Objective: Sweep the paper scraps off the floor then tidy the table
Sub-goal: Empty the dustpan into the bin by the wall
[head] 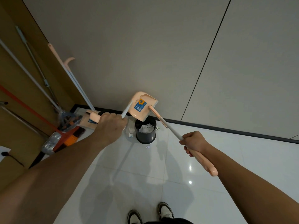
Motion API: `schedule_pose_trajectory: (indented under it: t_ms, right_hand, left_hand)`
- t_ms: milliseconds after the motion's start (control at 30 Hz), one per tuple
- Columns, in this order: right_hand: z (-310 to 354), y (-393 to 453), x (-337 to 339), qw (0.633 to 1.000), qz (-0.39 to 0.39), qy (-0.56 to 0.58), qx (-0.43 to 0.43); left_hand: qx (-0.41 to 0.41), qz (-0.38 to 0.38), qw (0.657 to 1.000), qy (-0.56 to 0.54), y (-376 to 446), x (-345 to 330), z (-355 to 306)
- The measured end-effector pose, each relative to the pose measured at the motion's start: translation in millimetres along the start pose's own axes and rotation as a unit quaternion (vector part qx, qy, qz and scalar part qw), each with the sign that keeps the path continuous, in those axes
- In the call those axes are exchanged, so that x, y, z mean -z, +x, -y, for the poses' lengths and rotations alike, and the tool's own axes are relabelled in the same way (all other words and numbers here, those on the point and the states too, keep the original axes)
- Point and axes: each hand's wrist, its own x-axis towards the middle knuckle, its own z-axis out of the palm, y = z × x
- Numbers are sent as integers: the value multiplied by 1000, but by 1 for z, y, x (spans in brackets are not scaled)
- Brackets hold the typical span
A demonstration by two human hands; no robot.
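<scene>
Left hand wraps around a white broom handle, hiding its lower length; right hand grips the dustpan's long handle, tilting the pan over the black bin holding crumpled paper. Scraps lie beside the bin near the wall; mops crowd the left corner, open tile on the right

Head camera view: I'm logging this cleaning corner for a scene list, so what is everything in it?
Peach plastic dustpan: one, tipped over the bin.
Dark round waste bin: one, on floor by wall, white paper inside.
White paper scraps: a few, floor beside bin.
Peach broom: one, at the left hand.
Orange-red broom: one, left corner.
Metal poles: several, leaning left.
Shoes: two, bottom edge.
Left hand: grips a white handle.
Right hand: grips dustpan handle.
</scene>
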Motion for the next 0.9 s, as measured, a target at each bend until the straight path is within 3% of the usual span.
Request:
schedule_pose_trajectory:
  t_ms: [333, 533, 767, 900]
  right_hand:
    - [-2, 9, -9, 1000, -11, 19, -11]
    - [-1, 15, -21, 999, -19, 40, -23]
    - [-2, 35, -31, 998, -37, 21, -53]
    - [-2, 63, -29, 997, -45, 9, -62]
  left_hand:
    - [123, 17, 991, -51, -8, -1, 13]
    - [233, 53, 965, -112, -11, -8, 33]
    - [408, 105, 881, -216, -9, -8, 63]
    - [449, 91, 854, -245, -5, -18, 71]
